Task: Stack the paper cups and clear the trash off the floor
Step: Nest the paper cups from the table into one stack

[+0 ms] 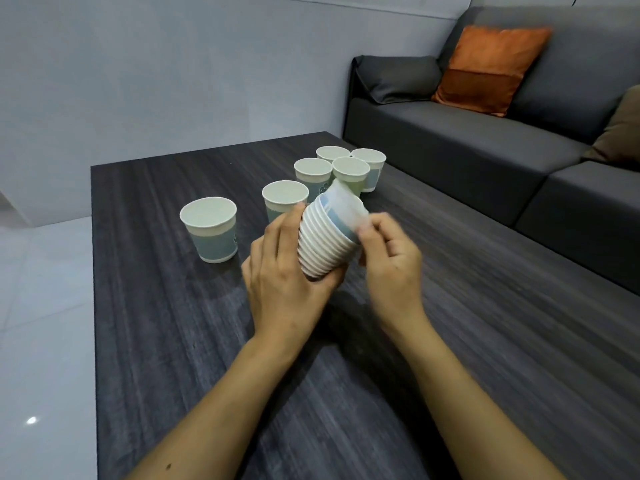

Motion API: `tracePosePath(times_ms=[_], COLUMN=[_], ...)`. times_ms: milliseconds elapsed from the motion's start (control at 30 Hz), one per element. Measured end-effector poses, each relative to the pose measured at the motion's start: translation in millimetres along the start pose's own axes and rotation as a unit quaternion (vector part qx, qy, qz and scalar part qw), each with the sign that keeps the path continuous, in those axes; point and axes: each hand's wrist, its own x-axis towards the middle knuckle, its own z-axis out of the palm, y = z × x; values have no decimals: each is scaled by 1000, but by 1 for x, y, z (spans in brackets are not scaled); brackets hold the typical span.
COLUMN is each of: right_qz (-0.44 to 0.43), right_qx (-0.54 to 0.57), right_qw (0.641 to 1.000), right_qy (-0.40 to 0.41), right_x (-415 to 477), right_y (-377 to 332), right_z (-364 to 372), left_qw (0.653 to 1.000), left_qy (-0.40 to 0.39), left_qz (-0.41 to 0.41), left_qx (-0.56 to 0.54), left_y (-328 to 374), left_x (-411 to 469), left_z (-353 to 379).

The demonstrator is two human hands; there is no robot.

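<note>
My left hand (pixel 280 271) grips a tilted stack of nested paper cups (pixel 322 244) from below and from the left. A blurred top cup (pixel 346 209) sits partly in the stack, and my right hand (pixel 391 258) pinches its rim. Several single white-and-blue paper cups stand upright on the dark table (pixel 173 341): one at the left (pixel 209 230), one behind my left hand (pixel 284 199), and a cluster further back (pixel 341 166). No trash on the floor is in view.
A dark grey sofa (pixel 485 147) runs along the table's right side, with an orange cushion (pixel 488 67) and a grey cushion (pixel 398 77). White tiled floor (pixel 41 323) lies left of the table. A pale wall stands behind.
</note>
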Motion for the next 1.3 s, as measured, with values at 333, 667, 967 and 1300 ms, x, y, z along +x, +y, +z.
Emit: tracePosePath(times_ms=[333,667,967,1300], right_qz=[13,-40,4,24], right_qx=[-149,-284,-75,-1], right_qw=[988,956,988,999], right_qy=[-30,-60,132,25], right_x=[7,21,30,19], right_y=[25,47,4,-18], right_z=[0,16,17,32], left_qw=[999,999,999,999], left_qy=[16,21,31,31], left_qz=[-20,-23,-42,-43], left_qx=[26,33,7,11], left_y=[-10,-15,-16,-20], left_x=[9,15,19,20], left_z=[-5,-7,-11,-17])
